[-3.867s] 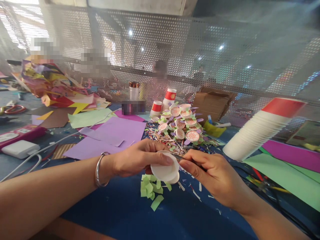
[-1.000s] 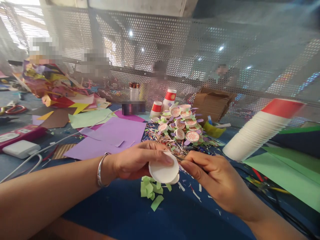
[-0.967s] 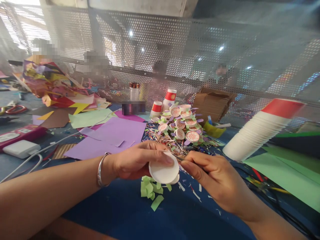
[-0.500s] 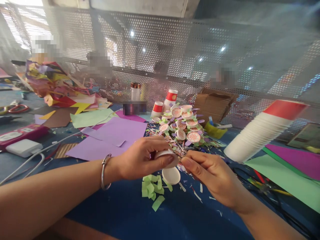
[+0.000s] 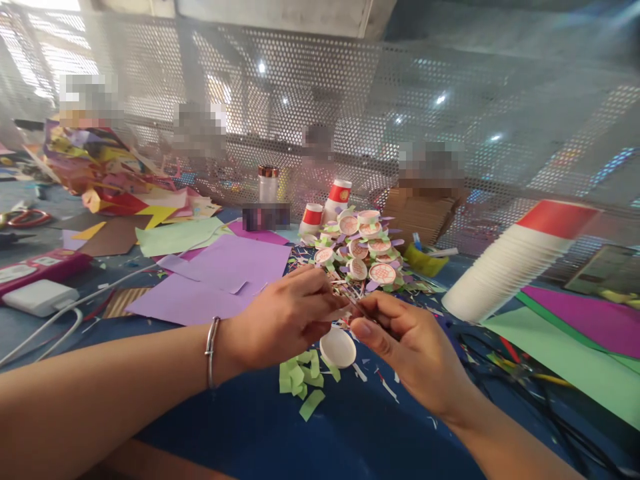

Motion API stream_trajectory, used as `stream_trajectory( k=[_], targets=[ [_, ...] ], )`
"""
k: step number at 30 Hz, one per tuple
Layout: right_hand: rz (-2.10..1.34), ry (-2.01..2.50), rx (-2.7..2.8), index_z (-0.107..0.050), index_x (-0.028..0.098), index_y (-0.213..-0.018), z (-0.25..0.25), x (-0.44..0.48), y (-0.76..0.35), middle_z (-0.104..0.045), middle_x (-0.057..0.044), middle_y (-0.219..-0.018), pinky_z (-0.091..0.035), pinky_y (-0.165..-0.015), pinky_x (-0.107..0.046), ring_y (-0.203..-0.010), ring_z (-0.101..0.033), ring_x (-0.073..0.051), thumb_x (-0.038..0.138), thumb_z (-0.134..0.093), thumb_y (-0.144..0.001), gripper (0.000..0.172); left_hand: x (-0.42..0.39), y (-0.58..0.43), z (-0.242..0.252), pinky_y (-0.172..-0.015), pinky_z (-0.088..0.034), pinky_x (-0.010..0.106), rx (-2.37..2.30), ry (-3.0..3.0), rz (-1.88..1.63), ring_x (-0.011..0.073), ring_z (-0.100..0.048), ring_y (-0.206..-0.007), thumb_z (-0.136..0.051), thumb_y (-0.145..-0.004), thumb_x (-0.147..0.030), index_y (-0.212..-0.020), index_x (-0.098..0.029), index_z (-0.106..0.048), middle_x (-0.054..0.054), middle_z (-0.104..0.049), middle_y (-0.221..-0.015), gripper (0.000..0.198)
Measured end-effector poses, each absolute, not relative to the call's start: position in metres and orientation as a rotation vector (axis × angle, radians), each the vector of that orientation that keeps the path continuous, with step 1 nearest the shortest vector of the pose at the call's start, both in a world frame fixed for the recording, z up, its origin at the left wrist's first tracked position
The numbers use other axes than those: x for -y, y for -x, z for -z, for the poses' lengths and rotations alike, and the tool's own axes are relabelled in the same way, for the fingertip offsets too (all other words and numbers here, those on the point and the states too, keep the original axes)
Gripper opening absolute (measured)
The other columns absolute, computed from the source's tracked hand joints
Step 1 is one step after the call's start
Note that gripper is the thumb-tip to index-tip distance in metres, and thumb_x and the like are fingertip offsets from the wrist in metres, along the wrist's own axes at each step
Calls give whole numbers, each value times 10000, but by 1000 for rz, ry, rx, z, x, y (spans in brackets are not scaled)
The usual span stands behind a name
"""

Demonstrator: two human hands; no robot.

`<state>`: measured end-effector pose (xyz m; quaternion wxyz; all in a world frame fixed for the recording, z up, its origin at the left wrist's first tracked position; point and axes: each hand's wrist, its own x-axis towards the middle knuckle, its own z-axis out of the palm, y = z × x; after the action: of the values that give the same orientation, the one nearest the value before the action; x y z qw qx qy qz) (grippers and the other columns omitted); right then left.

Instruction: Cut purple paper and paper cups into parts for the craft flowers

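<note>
My left hand (image 5: pixel 295 317), a silver bangle at its wrist, is closed with the fingertips pinched on a white cut-off paper cup bottom (image 5: pixel 343 311). Only a thin pale edge of it shows; the fingers hide the rest. My right hand (image 5: pixel 403 337) meets it from the right, thumb and fingers pinched close together, and what lies between them is too small to name. Just below the hands another white paper cup bottom (image 5: pixel 338 348) lies on the blue table, beside small green paper strips (image 5: pixel 303 377).
Behind the hands stands a heap of cup bottoms (image 5: pixel 358 250) with coloured tabs. A leaning stack of paper cups (image 5: pixel 505 267) is at right, near black cables (image 5: pixel 545 413). Purple paper sheets (image 5: pixel 215 273), a white charger (image 5: pixel 40 297) and a bottle (image 5: pixel 269 183) stand or lie left and behind.
My left hand has turned over, so the cup bottom's broad face no longer shows. My right hand has shifted slightly left, its fingertips now against the left ones.
</note>
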<state>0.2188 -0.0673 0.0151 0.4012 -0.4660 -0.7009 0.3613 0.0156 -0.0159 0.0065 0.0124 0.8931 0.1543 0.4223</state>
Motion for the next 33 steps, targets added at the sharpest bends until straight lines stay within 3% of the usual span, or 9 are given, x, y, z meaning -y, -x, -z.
stream_trajectory(
  k=[5, 13, 20, 24, 28, 30, 33],
  targets=[
    [-946, 1182, 1612, -674, 180, -882, -9, 66, -212, -617, 1, -748, -390, -579, -225, -659, -511, -116, 466, -683, -874, 286, 19, -20, -6, -696, -548, 271, -545, -2962, -1365, 152, -548, -777, -487, -900, -48, -940, -130, -673, 69, -620, -857, 207],
    [-977, 1106, 1490, -678, 191, -803, -9, 67, -206, -576, 31, -681, -335, -495, -198, -560, -418, -80, 424, -725, -849, 242, 22, -16, -9, -668, -580, 305, -631, -3128, -1284, 181, -548, -789, -452, -942, -102, -1104, -78, -636, 100, -623, -896, 247],
    [-917, 1121, 1484, -651, 190, -746, -7, 67, -202, -513, 58, -578, -292, -448, -194, -488, -336, -67, 380, -707, -865, 232, 23, -20, 0, -762, -583, 301, -645, -2751, -1321, 171, -609, -884, -544, -804, -30, -1074, -135, -651, 73, -620, -950, 309],
    [-930, 1112, 1520, -657, 189, -771, -5, 66, -201, -588, 21, -632, -367, -492, -212, -549, -446, -100, 383, -696, -862, 218, 24, -23, -1, -853, -569, 347, -729, -2560, -1233, 190, -617, -952, -566, -705, -35, -1063, -148, -631, 74, -613, -1014, 381],
    [-902, 1129, 1603, -643, 189, -770, -5, 66, -200, -601, -3, -675, -404, -543, -247, -611, -491, -133, 375, -660, -878, 216, 26, -22, -5, -974, -516, 412, -746, -2470, -1083, 229, -582, -1077, -602, -708, -99, -1069, -160, -605, 91, -591, -1105, 365],
    [-877, 1142, 1641, -626, 196, -763, -5, 67, -201, -571, 7, -660, -393, -540, -254, -596, -473, -132, 368, -640, -890, 214, 25, -20, -8, -958, -521, 401, -697, -2403, -987, 223, -588, -1063, -613, -732, -118, -1089, -164, -601, 92, -599, -1118, 359],
    [-852, 1160, 1662, -603, 203, -738, -6, 67, -203, -508, 25, -614, -357, -503, -252, -554, -428, -125, 374, -617, -899, 236, 23, -17, -11, -782, -555, 310, -601, -2246, -844, 179, -618, -922, -619, -808, -186, -1095, -164, -613, 79, -631, -1063, 288]
  ],
)
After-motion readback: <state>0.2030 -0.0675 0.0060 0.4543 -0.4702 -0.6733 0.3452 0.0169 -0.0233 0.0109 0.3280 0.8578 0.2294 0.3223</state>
